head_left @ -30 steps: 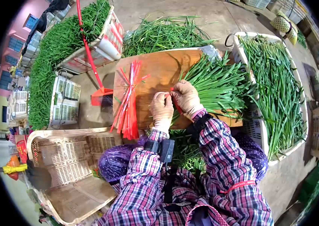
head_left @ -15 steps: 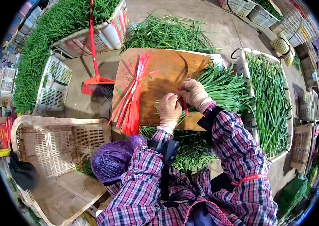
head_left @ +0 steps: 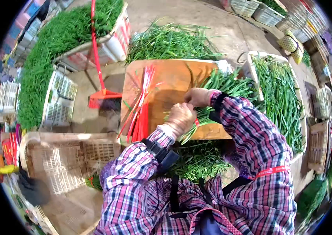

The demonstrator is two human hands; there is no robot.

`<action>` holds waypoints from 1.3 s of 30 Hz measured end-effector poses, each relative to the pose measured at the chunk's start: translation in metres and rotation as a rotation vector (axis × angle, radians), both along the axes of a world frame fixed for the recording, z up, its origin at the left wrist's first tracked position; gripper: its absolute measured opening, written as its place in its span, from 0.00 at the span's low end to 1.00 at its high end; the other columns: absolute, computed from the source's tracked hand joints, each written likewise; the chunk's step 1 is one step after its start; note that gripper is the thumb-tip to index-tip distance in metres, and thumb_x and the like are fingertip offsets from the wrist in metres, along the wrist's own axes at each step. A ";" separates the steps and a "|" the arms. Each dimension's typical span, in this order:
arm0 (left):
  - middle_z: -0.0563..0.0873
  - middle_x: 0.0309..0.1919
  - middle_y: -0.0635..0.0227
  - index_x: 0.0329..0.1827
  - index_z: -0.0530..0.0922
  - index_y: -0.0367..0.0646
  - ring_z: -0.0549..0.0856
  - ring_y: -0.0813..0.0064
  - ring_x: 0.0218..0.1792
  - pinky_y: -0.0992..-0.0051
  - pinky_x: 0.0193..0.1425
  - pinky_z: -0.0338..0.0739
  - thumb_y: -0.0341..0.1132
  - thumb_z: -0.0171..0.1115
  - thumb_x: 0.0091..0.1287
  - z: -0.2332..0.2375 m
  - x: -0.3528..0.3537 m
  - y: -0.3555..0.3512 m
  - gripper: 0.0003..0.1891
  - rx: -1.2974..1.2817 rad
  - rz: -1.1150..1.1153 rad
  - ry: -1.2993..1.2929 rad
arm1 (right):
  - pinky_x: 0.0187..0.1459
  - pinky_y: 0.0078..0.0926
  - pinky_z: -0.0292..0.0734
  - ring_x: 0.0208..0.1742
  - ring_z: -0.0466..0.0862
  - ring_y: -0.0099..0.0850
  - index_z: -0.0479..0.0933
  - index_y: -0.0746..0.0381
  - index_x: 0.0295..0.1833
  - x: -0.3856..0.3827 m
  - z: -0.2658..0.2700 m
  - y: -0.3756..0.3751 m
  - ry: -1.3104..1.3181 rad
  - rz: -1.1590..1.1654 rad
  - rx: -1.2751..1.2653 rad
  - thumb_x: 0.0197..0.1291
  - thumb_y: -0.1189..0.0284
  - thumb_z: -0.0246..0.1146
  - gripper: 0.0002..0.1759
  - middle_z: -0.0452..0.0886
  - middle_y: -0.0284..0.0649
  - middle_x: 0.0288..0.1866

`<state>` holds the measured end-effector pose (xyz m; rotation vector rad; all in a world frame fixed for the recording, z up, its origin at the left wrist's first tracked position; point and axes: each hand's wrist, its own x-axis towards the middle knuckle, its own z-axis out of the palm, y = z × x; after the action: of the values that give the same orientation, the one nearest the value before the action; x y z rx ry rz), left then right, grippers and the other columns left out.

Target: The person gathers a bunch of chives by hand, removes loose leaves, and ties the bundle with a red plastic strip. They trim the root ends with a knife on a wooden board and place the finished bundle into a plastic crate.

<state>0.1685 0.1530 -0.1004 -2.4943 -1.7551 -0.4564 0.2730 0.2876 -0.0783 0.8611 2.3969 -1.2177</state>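
Observation:
A bunch of long flat green leaves, like garlic chives (head_left: 232,87), lies on the right of a wooden board (head_left: 168,84). Its stalk ends stick out below my hands. Around it runs a red tie strip (head_left: 196,122). My left hand (head_left: 182,118) is closed over the bunch near the stalk ends, and my right hand (head_left: 199,97) is closed just above it. Their fingertips meet and pinch at the red tie, mostly hidden by the fingers. A pile of loose red strips (head_left: 140,111) rests on the board's left side.
A crate of leafy stalks (head_left: 279,102) stands at the right. A pale crate (head_left: 52,168) with one tied bunch (head_left: 93,182) sits at lower left. Beyond the board lie loose greens (head_left: 171,43). A red broom (head_left: 104,95) stands to the left, near a heaped crate (head_left: 107,47).
My left hand has turned and moved slightly right and down over the bunch. My right hand has shifted a little up, its fingers now against the left hand's. The view has tilted slightly.

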 end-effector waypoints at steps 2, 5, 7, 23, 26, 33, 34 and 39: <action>0.79 0.24 0.59 0.29 0.80 0.39 0.81 0.61 0.27 0.62 0.25 0.76 0.34 0.54 0.59 0.012 0.006 0.003 0.09 -0.058 -0.138 0.248 | 0.45 0.30 0.76 0.39 0.83 0.32 0.82 0.59 0.44 -0.001 -0.003 0.002 0.044 0.055 -0.035 0.49 0.65 0.66 0.16 0.85 0.41 0.38; 0.82 0.24 0.55 0.26 0.80 0.36 0.82 0.61 0.25 0.64 0.24 0.75 0.32 0.55 0.56 0.013 0.023 0.001 0.09 -0.183 -0.213 0.232 | 0.46 0.32 0.76 0.41 0.83 0.34 0.83 0.59 0.45 -0.005 0.013 -0.003 -0.044 0.222 0.029 0.49 0.64 0.66 0.17 0.86 0.41 0.39; 0.84 0.27 0.55 0.28 0.82 0.36 0.82 0.60 0.25 0.61 0.22 0.70 0.29 0.57 0.54 0.017 0.030 0.001 0.07 -0.151 -0.487 0.548 | 0.45 0.33 0.76 0.43 0.84 0.35 0.83 0.57 0.45 -0.011 0.023 -0.009 -0.097 0.318 0.093 0.49 0.63 0.67 0.17 0.86 0.40 0.40; 0.65 0.71 0.57 0.71 0.63 0.48 0.65 0.59 0.70 0.63 0.72 0.59 0.49 0.43 0.71 -0.025 0.036 -0.005 0.27 -0.600 -0.217 0.076 | 0.51 0.38 0.77 0.49 0.84 0.42 0.84 0.54 0.46 -0.016 0.104 -0.076 -0.149 0.505 0.527 0.54 0.63 0.61 0.15 0.85 0.40 0.47; 0.67 0.69 0.56 0.70 0.65 0.48 0.66 0.57 0.69 0.60 0.71 0.60 0.46 0.47 0.69 -0.022 0.033 0.004 0.27 -0.751 -0.003 0.233 | 0.49 0.35 0.77 0.43 0.84 0.36 0.84 0.56 0.42 -0.003 0.100 -0.056 0.216 0.001 0.268 0.54 0.60 0.65 0.14 0.86 0.37 0.42; 0.86 0.40 0.51 0.39 0.85 0.42 0.85 0.55 0.47 0.63 0.51 0.79 0.37 0.59 0.57 0.061 0.059 0.021 0.12 -0.768 0.013 0.434 | 0.40 0.20 0.74 0.35 0.79 0.21 0.81 0.65 0.41 0.083 0.022 -0.134 1.115 -1.352 -0.243 0.62 0.68 0.61 0.11 0.83 0.38 0.34; 0.85 0.42 0.51 0.39 0.85 0.42 0.83 0.53 0.48 0.63 0.52 0.78 0.36 0.58 0.57 0.071 0.065 0.018 0.12 -0.801 0.129 0.399 | 0.40 0.20 0.74 0.34 0.78 0.21 0.80 0.65 0.41 0.078 -0.003 -0.153 1.160 -1.441 -0.341 0.61 0.68 0.62 0.11 0.82 0.38 0.32; 0.84 0.42 0.49 0.40 0.84 0.42 0.83 0.52 0.47 0.62 0.51 0.77 0.33 0.61 0.53 0.068 0.058 0.025 0.12 -0.870 0.172 0.359 | 0.38 0.20 0.74 0.33 0.77 0.21 0.77 0.64 0.40 0.060 -0.019 -0.221 0.688 -1.257 -0.437 0.55 0.68 0.68 0.12 0.80 0.32 0.32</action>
<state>0.2261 0.1781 -0.0324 -2.5676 -2.2787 0.9007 0.3328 0.0670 -0.0975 2.1600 1.6429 -2.6792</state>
